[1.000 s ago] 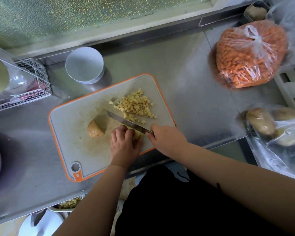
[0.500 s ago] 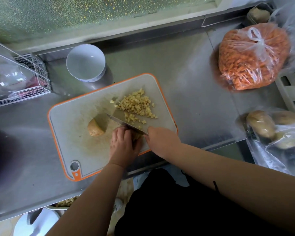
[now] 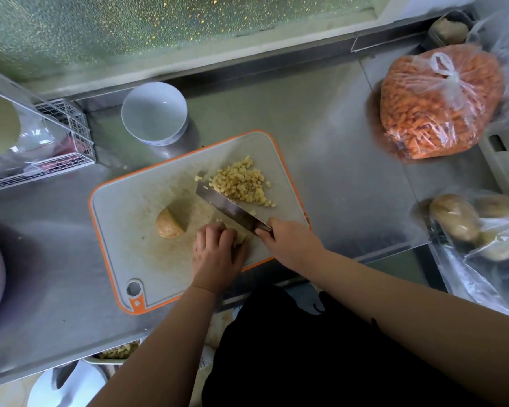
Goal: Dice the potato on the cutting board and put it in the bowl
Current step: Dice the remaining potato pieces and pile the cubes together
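The left hand (image 3: 216, 254) curls its fingers down over a potato piece (image 3: 241, 238) at the near edge of the cutting board (image 3: 136, 245), pinning it. The right hand (image 3: 288, 239), at 3 o'clock from the left, grips the handle of the knife (image 3: 229, 207); its blade lies tilted, long axis running from 4 toward 10 o'clock, tip beside the diced pile (image 3: 241, 185). A potato half (image 3: 168, 227) rests at 9 o'clock of the left hand, well apart. The white bowl (image 3: 154, 113) stands just beyond the board's far edge at 11 o'clock, bare counter (image 3: 335, 186) at 3 o'clock
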{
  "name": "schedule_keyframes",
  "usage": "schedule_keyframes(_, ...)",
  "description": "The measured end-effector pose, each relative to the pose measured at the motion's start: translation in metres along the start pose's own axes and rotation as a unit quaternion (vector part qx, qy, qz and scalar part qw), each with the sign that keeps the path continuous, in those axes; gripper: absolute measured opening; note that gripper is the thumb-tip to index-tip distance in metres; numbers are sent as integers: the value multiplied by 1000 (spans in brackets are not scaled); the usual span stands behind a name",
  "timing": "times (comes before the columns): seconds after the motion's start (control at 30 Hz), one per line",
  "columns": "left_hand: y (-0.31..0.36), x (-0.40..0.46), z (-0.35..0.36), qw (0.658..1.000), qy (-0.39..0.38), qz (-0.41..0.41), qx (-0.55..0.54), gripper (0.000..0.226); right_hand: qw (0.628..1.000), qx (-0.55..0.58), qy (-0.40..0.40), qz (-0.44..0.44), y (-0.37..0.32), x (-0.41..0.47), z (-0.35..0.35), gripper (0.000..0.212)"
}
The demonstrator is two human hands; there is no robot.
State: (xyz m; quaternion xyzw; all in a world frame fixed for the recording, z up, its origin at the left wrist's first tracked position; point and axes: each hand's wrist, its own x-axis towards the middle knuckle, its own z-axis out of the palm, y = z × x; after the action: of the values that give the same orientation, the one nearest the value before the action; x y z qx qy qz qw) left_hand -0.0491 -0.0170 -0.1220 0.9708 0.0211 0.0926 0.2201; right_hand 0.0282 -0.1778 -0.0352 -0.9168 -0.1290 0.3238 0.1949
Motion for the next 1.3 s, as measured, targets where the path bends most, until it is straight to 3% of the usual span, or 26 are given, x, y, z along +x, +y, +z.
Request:
schedule_keyframes(0.3,-1,1,-3,999,-11,-23,-31,32,996,-80,21,-40,-16,-16,0,33)
schedule_keyframes(0.53,-4,3,0,998,-18,-28,-47,30,998,-55,-30,-12,-20,-6,6,30)
schedule_keyframes(0.8,-5,4,-1,998,-31,-27,-43,26,996,-82,15,-14,-9,-5,27,35)
schedule_keyframes(1.0,-2,3,-3,1000,-17,-14,-13,22,998,39,-41,27,3,9,7,37)
schedule_keyframes(1.3,-2,-1,-5,997,33,-17,-65,20,999,-22,9,-38,-15,-14,6,30)
